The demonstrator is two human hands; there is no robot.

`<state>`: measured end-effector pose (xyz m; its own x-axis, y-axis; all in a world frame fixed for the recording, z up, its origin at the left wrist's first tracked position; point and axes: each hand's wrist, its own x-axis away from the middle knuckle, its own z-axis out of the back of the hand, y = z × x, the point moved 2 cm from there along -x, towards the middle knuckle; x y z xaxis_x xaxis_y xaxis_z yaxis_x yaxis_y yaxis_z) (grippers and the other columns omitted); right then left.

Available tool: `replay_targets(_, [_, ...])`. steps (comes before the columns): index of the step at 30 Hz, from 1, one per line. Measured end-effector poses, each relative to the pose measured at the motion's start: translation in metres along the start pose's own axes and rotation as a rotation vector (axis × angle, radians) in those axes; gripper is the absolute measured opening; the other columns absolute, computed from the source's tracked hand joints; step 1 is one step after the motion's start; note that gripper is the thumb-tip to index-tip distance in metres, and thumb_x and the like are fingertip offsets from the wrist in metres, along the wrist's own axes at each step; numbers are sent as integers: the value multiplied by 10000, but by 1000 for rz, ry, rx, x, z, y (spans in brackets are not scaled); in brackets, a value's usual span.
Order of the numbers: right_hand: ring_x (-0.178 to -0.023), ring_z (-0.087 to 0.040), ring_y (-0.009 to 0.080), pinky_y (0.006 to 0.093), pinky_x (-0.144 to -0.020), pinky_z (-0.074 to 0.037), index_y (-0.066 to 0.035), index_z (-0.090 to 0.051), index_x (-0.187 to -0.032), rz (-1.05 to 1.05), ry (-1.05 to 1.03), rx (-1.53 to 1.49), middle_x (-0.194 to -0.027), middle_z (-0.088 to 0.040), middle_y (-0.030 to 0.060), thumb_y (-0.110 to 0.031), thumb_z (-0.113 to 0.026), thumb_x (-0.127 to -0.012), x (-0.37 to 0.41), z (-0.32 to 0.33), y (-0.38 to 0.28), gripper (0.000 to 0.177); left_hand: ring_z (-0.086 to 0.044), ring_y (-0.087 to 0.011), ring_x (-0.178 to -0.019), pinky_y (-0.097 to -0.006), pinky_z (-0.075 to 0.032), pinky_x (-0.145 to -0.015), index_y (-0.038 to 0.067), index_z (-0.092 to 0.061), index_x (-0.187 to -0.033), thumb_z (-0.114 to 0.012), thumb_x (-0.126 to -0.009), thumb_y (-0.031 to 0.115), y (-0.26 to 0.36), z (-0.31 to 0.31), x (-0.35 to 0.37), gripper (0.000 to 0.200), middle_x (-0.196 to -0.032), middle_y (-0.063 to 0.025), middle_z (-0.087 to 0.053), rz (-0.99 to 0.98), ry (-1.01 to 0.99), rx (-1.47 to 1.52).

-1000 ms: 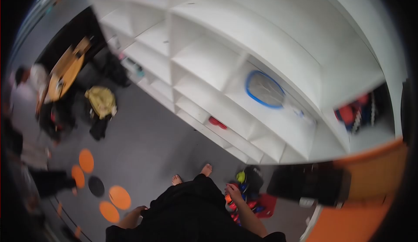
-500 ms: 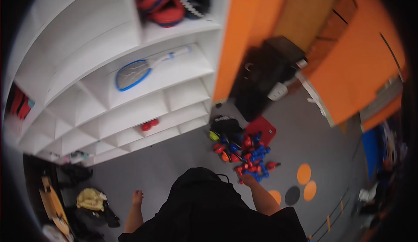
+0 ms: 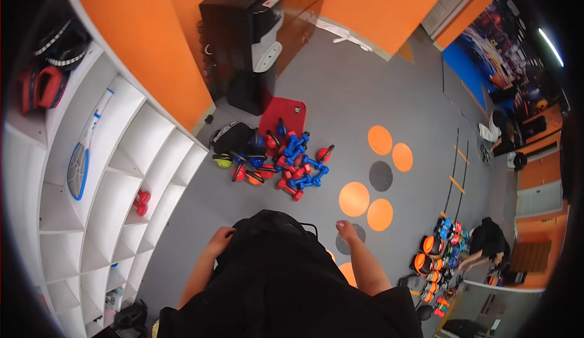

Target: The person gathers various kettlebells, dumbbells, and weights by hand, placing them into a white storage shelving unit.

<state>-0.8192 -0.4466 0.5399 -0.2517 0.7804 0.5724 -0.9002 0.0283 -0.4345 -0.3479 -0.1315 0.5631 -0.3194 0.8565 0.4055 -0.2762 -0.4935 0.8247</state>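
Observation:
My left hand [image 3: 221, 238] hangs beside the dark clothing at my waist, its fingers curled, with nothing visible in them. Out to the other side, my right hand [image 3: 347, 229] is loosely closed above the grey floor, holding nothing that I can see. Ahead on the floor lies a jumbled pile of blue dumbbells [image 3: 297, 146] and red dumbbells [image 3: 289, 189]. Kettlebells are mixed in, including a red kettlebell [image 3: 325, 154] at the right edge and a yellow-green one [image 3: 222, 161] at the left. Neither hand touches the pile. One red dumbbell [image 3: 142, 203] rests on the white shelf unit [image 3: 115, 216].
A black water dispenser [image 3: 234, 52] stands behind a red mat [image 3: 286, 114]. An electric swatter [image 3: 79, 167] and red pads [image 3: 42, 88] sit on shelves. Orange floor dots [image 3: 354, 199] lie ahead. Rightward, a person [image 3: 488, 240] bends near rows of weights [image 3: 433, 245].
My view has swung right, so the shelves moved left and the right side of the room appears. My right hand no longer overlaps the pile, and my left hand is closer to my body.

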Motion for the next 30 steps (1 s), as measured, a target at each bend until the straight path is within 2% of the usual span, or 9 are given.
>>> replay_targets(3, [-853,-699,236,423,-718,-543,-76,-644,-1225,-193,72,-179,-972,-717,114,-346,-599,-972,2,-55,167,373,-657,-323,-1087,-386,-507,-958,36,-639,-1227,-603,-988,264,16,21,-2,332,-1163,-167,-688,240,-6,126])
replay_targets(5, [-826,-695,213,398,-679,-535,-73,-641,-1209,-344,136,-405,-968,-712,98,-330,-592,-980,51,-45,156,348,-655,-331,-1092,-386,-504,-954,48,-623,-1252,-600,-987,308,-18,35,6,373,-1149,-149,-700,219,3,49])
replay_targets(7, [-800,-691,189,374,-641,-528,-69,-639,-1193,-495,199,-627,-964,-707,82,-314,-584,-988,110,-34,123,324,-654,-332,-1113,-410,-503,-963,51,-628,-1235,-608,-963,399,-46,53,21,442,-1172,-167,-693,465,-45,-152])
replay_targets(12, [-941,-688,215,402,-757,-551,-50,-628,-1241,-495,49,-857,-1019,-707,102,-257,-610,-975,182,-96,89,338,-629,-386,-1153,-468,-492,-982,47,-656,-1167,-571,-948,465,-114,101,33,480,-1166,-220,-683,662,-642,-618])
replay_targets(14, [-993,-684,230,413,-816,-548,-41,-628,-1254,-459,-25,-780,-1046,-709,108,-267,-615,-972,207,-122,77,361,-624,-405,-1145,-479,-495,-973,37,-657,-1151,-561,-947,444,-104,109,20,465,-1151,-234,-684,588,-482,-689])
replay_targets(16, [-845,-678,220,353,-764,-556,-50,-619,-1246,-291,-189,-454,-1046,-701,90,-240,-611,-976,218,-128,62,331,-627,-410,-1129,-482,-501,-957,18,-650,-1128,-564,-938,420,-66,106,1,453,-1144,-244,-681,556,-194,-546])
replay_targets(18, [-871,-677,221,352,-770,-552,-43,-622,-1243,-313,-194,-601,-1067,-699,84,-246,-615,-976,222,-148,77,335,-646,-381,-1106,-471,-508,-938,-1,-644,-1113,-555,-943,390,-66,93,-32,436,-1120,-236,-689,468,-63,-465])
replay_targets(22, [-940,-672,203,344,-783,-550,-33,-621,-1241,-416,-182,-733,-1100,-694,68,-246,-622,-978,214,-132,103,339,-673,-306,-1067,-408,-516,-939,-13,-639,-1156,-600,-939,333,-3,41,-84,410,-1113,-189,-703,192,-156,-262])
replay_targets(30, [-917,-673,201,345,-800,-570,9,-600,-1241,-342,28,-749,-1042,-680,119,-198,-585,-1012,140,-8,163,310,-676,-281,-1070,-385,-521,-937,3,-642,-1185,-643,-920,320,54,-76,-121,414,-1136,-173,-706,149,-230,-215])
